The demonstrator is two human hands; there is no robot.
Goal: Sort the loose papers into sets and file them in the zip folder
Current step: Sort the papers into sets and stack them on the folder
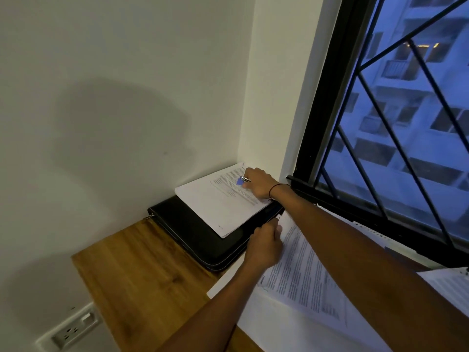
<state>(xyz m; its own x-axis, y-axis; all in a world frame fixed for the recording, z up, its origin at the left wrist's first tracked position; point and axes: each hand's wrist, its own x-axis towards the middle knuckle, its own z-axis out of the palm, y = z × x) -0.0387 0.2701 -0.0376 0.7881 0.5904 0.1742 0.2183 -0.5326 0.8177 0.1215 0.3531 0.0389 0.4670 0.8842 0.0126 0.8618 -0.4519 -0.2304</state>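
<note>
Right hand (258,182) rests on a white stack of printed papers (223,199), fingers curled round a silver pen with blue clip (243,180). Stack lies atop closed black zip folder (193,232) in corner of wooden desk (142,270). Left hand (265,246), fingers curled, pinches edge of loose printed sheets (304,275) just beside folder.

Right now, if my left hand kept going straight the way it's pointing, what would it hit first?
Probably the black zip folder: the left hand sits at its near edge, pointing toward it and the paper stack on top. Depth is hard to judge, and it may already be touching.
</note>
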